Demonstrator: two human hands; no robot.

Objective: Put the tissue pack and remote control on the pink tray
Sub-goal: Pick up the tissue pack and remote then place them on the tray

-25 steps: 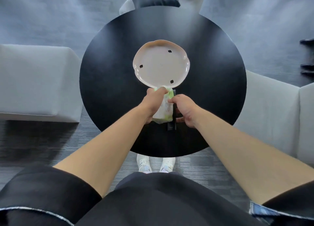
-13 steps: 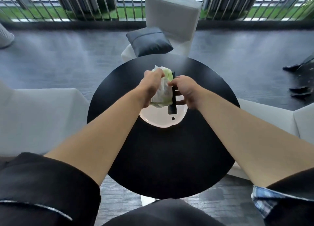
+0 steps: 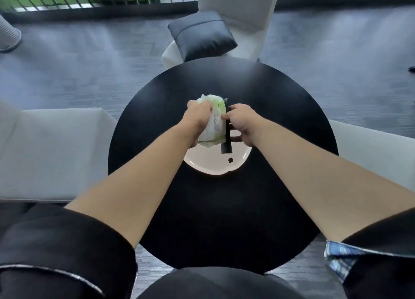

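The pale pink tray lies in the middle of a round black table. My left hand grips a white and green tissue pack over the tray's far half. Right beside it, my right hand holds a slim black remote control, whose near end reaches over the tray. The two items sit side by side, close together. Whether they rest on the tray or hover just above it I cannot tell.
A white chair with a dark grey cushion stands behind the table. Pale grey seats flank it, one on the left and one on the right. A railing runs along the back.
Both hands carried the tissue pack and remote from the table's near side forward to above the tray. My head tilted up, showing more of the room.
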